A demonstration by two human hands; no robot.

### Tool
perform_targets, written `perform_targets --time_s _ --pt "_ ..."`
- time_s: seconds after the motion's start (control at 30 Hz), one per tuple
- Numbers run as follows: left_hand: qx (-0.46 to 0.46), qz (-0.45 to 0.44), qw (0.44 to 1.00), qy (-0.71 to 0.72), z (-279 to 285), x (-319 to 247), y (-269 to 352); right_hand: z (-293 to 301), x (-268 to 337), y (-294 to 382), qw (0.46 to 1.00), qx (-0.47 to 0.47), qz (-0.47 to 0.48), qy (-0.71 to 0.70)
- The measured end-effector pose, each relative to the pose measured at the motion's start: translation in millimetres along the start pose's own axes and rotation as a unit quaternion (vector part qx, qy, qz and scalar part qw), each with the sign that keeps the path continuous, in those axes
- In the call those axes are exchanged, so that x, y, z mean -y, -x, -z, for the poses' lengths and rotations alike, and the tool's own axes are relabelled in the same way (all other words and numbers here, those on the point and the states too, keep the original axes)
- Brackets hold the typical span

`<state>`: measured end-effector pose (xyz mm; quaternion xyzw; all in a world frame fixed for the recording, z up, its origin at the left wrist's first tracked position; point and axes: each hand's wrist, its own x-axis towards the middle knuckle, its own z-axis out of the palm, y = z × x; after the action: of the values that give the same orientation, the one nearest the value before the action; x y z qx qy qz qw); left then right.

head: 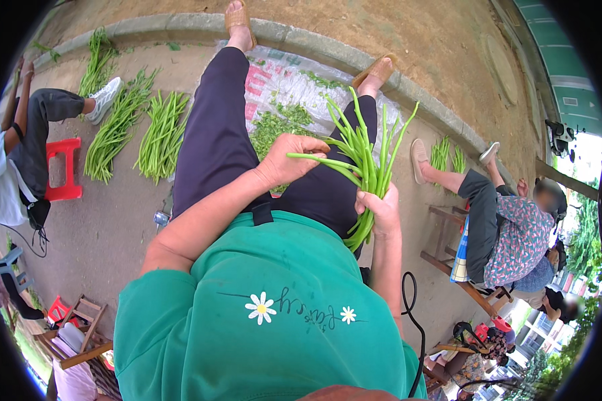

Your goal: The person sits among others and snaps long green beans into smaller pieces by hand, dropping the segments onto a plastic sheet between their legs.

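Observation:
My right hand [384,208] is closed around a bunch of long green leafless vegetable stems [368,160], held above my right thigh. Their upper ends fan out towards my right foot and their lower ends hang below the fist. My left hand [293,158] pinches one stem [308,157] between thumb and fingers, just left of the bunch; its far end runs in among the others. On the ground between my legs lies a heap of plucked green leaves [276,128], on a crumpled plastic sheet [311,95] with printed red and green marks.
Bundles of green stems [163,135] and leafy stalks [118,128] lie to the left, near a red plastic stool [62,168] and a seated person [10,165]. A stone kerb [321,47] crosses ahead. At right another person [516,230] sits on a wooden chair [444,233].

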<state>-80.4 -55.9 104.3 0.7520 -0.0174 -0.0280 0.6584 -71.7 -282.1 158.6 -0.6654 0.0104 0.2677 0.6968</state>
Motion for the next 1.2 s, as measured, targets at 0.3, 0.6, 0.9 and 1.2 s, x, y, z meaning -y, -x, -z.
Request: perform_targets --time_s 0.3,0.6,0.9,1.2 --pt "-0.007 0.028 0.982 0.189 -17.9 -1.4 -4.2 -0.4 -2.1 -0.8 1.000 -0.002 -0.010 0.011" --pt "-0.056 -0.072 0.996 -0.010 -18.1 -11.1 -3.4 -3.5 -1.6 0.6 0.999 -0.003 -0.004 0.036" --pt "-0.084 -0.040 0.995 0.033 -20.3 -14.4 -3.2 -10.4 2.4 2.4 0.999 -0.006 -0.008 0.040" --pt "-0.115 -0.182 0.963 -0.165 -9.4 -13.8 -7.5 -16.7 2.6 2.5 0.997 0.018 -0.023 0.065"
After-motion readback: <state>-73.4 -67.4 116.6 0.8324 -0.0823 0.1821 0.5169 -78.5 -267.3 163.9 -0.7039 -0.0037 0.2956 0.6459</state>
